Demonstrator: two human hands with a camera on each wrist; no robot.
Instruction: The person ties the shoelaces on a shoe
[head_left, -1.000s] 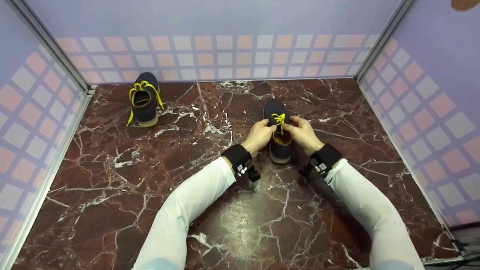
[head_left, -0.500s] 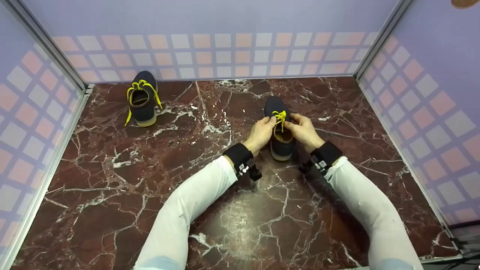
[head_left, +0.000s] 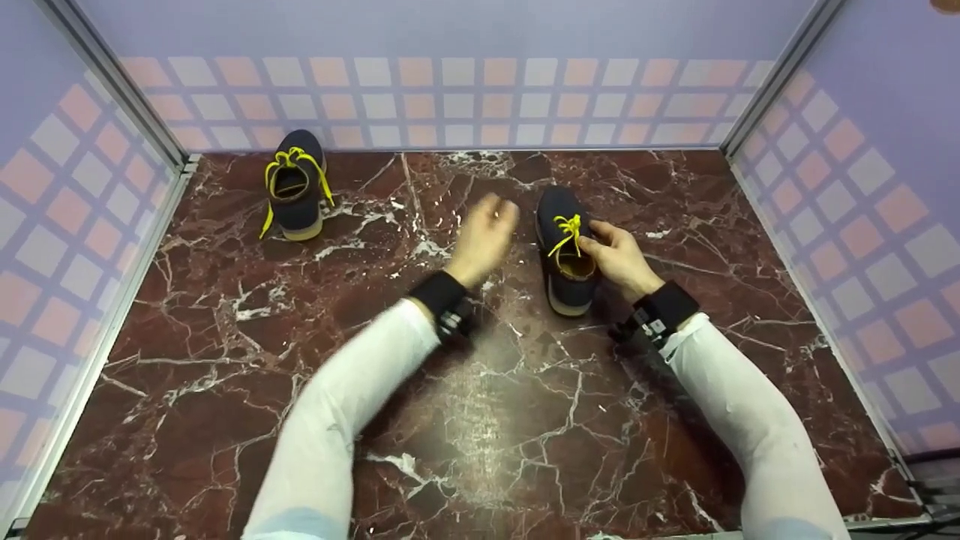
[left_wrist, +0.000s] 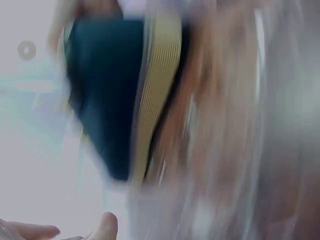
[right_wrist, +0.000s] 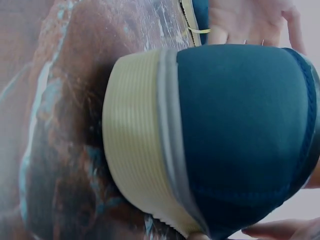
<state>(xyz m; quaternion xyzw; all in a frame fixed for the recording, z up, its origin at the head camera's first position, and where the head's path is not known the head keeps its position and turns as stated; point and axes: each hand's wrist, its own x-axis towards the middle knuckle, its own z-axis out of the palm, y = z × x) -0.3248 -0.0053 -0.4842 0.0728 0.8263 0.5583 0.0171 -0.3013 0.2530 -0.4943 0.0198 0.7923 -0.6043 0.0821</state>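
Note:
A dark navy shoe (head_left: pixel 561 202) with a bow of yellow laces (head_left: pixel 570 225) stands right of the middle, toe pointing away. Along its right side, my right hand (head_left: pixel 622 262) holds it near the opening, thumb by the laces. In the right wrist view the shoe's heel (right_wrist: pixel 240 120) and ribbed cream sole fill the middle. My left hand (head_left: pixel 486 236) is off the shoe, to its left, blurred, holding nothing, with fingers slightly bent. The left wrist view shows the shoe's side (left_wrist: pixel 110 90) smeared, with the left fingertips at the bottom.
A second navy shoe (head_left: pixel 300 216) with a tied yellow bow (head_left: pixel 289 157) and hanging lace ends stands at the far left, close to the back wall (head_left: pixel 450 112). The dark red marble-patterned surface (head_left: pixel 420 360) is bounded by lilac panels on three sides.
My left hand has let go of the shoe and moved left. The right hand stays on the shoe, which has turned slightly. A lace end now hangs toward the left of its opening.

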